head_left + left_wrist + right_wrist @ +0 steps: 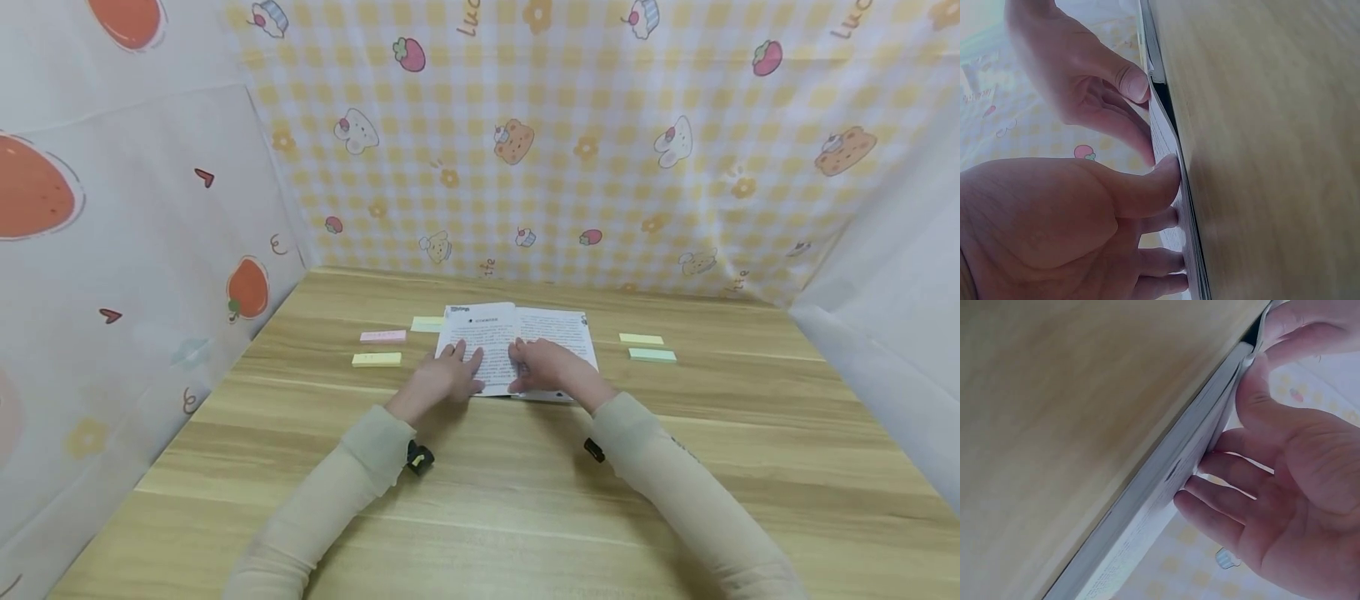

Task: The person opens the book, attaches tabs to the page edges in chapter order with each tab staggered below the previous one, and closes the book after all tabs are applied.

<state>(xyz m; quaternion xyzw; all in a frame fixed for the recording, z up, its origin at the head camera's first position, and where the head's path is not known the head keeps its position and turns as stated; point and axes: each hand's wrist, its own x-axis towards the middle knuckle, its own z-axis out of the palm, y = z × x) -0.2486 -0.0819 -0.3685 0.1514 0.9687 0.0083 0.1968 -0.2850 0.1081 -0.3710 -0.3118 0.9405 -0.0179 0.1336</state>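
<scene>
Here we see two hands resting on an open book, neither of them clenched. The left hand (450, 377) has its fingers extended and slightly spread on the left page, with its thumb (1161, 178) at the page's lower edge; we read this as a flat, relaxed touch rather than a grasp. The right hand (551, 365) is likewise ungrasping: its fingertips rest on the right page, close to the gutter, and its thumb (1254, 400) touches the paper near the lower edge by the spine.

The book (491, 333) lies face up on the table (480, 517), in front of the patterned curtain (517, 192). We note printed lines on both pages, a heading high on the left one, and paper that curves down towards the gutter. In the left wrist view we find a dark gap beneath the pages at the spine.

Both forearms, in pale sleeves (322, 500), reach forward and converge on the book, the hands apart on either side of the gutter. To the left of the book we count a pink strip (383, 336), a yellow strip (377, 360) and a green strip (427, 323), the last just beside the cover; to the right lie another yellow strip (641, 340) and another green strip (652, 355).
</scene>
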